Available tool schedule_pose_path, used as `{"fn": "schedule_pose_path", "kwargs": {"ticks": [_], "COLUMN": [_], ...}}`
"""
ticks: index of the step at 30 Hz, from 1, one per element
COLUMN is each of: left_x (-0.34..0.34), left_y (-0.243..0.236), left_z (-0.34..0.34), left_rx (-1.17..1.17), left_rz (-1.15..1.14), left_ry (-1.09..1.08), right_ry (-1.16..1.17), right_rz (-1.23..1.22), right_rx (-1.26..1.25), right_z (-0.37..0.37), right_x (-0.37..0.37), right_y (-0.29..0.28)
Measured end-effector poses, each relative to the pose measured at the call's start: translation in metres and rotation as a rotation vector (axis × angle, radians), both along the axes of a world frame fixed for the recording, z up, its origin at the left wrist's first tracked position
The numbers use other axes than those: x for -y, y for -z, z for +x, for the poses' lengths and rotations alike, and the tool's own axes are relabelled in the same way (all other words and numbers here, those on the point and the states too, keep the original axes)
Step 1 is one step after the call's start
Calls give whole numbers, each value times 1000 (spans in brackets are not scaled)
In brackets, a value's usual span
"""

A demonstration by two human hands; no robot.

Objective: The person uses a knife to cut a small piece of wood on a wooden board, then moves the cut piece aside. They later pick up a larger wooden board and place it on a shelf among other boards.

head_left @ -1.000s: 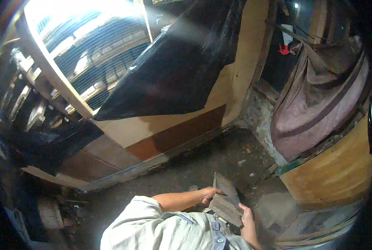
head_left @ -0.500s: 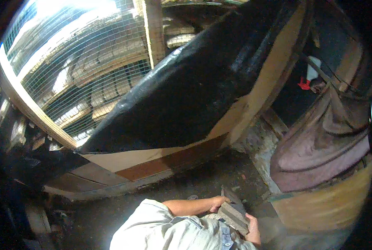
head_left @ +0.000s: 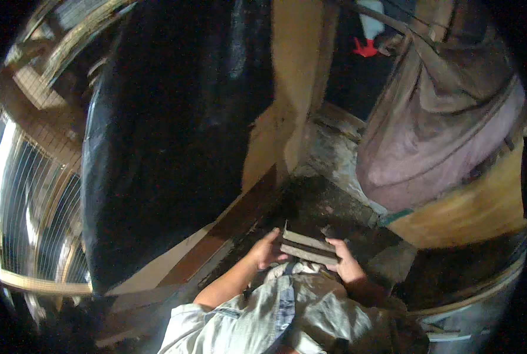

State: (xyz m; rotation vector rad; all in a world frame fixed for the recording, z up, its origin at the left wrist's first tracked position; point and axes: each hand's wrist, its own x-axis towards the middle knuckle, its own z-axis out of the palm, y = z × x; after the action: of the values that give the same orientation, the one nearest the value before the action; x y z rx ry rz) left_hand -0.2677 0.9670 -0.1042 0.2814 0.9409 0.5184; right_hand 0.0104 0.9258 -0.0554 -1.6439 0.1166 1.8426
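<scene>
Head view: grey slab (head_left: pixel 309 253) in front of my shirt (head_left: pixel 249 318), long axis running hand to hand; left hand (head_left: pixel 264 251) clamped on left end, right hand (head_left: pixel 346 263) on right, neither nearer.

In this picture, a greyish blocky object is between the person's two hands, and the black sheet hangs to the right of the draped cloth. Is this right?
Not quite: the head view shows the black sheet to the left of the draped cloth. The rest stands.
</scene>
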Motion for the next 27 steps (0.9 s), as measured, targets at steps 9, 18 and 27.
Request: {"fn": "schedule_pose_path", "kwargs": {"ticks": [9,18,27], "left_x": [-19,-40,-59], "left_y": [-22,-43,-63], "left_z": [-81,-56,-31], "left_rx": [-229,-447,-617], "left_rz": [157,-78,-162], "left_ry": [-493,-673,-642], "right_ry": [63,475,593], "right_rz": [501,-96,-61], "right_rx": [-29,-313,-601], "right_z": [65,118,170], "right_x": [-120,-262,-350], "right_y": [161,243,321]}}
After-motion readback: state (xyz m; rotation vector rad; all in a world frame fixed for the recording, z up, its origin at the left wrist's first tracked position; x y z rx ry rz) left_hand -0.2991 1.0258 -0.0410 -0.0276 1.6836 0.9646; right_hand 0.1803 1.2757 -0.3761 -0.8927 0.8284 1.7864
